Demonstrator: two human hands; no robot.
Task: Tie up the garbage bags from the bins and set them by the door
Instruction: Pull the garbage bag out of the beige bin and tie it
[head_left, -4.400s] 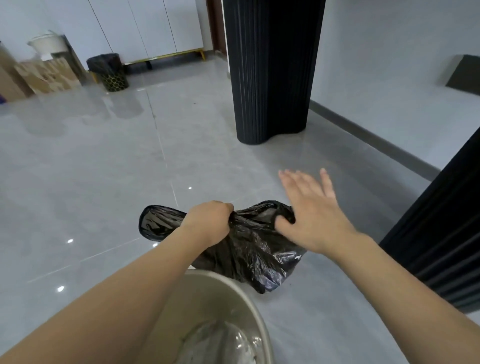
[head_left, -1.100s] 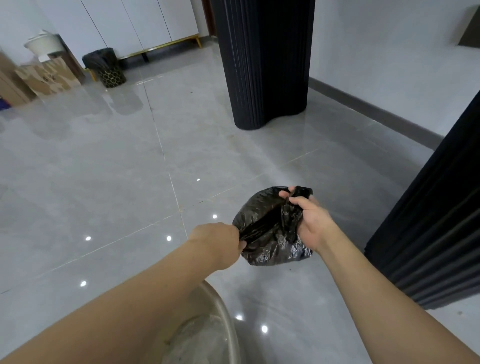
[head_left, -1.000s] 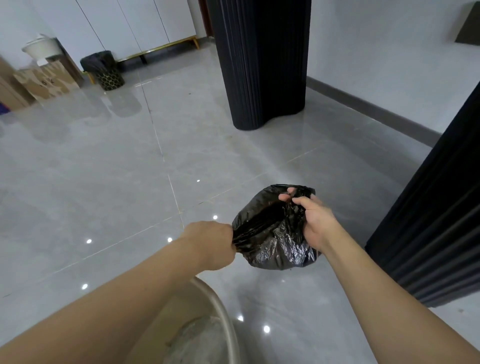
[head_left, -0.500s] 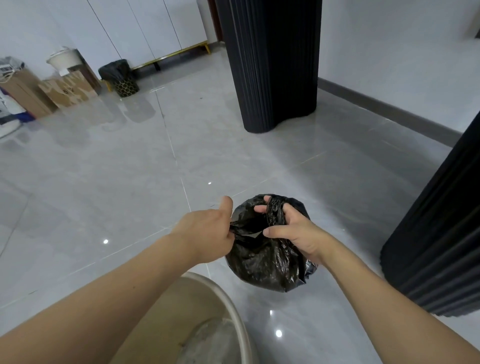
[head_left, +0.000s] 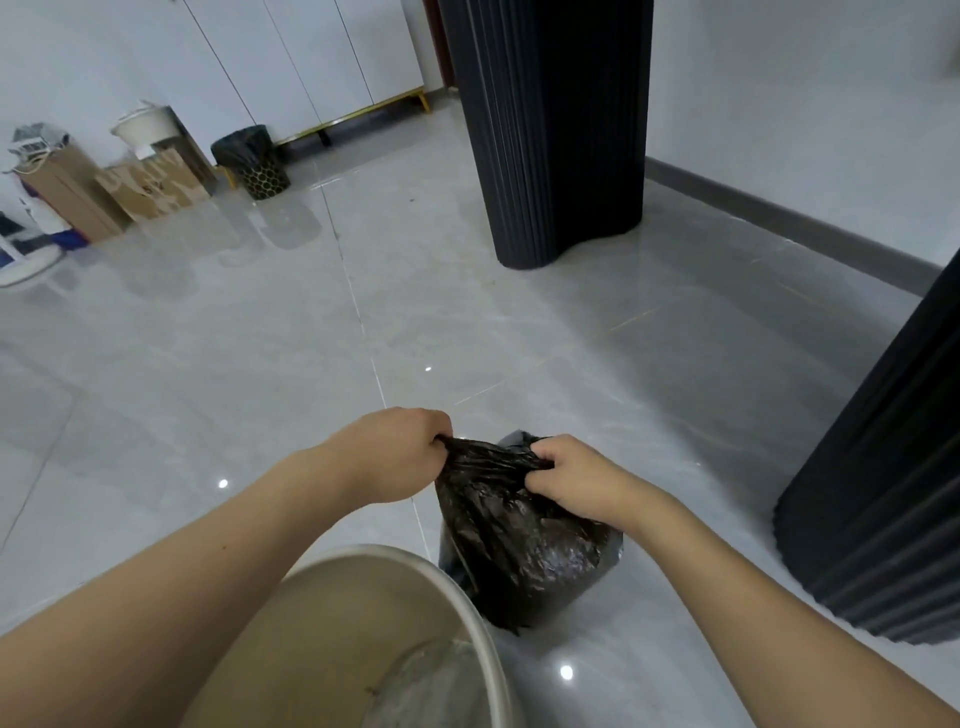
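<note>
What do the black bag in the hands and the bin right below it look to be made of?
Garbage bag: thin black plastic film, glossy; it crinkles into fine folds and bunches where the left hand and right hand grip it. Bin: looks like smooth, matte beige plastic with a pale rolled rim, though painted metal cannot be ruled out. A clear, wrinkled liner seems to sit inside.

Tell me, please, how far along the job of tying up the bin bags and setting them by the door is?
Done: the black garbage bag is out of the beige bin and its mouth is gathered.
In hand: the left hand and right hand each grip the bunched top and pull it taut; no finished knot shows.
Left: finishing this knot, the bag in the patterned bin by the far wall, and setting the bags by the door.
</note>
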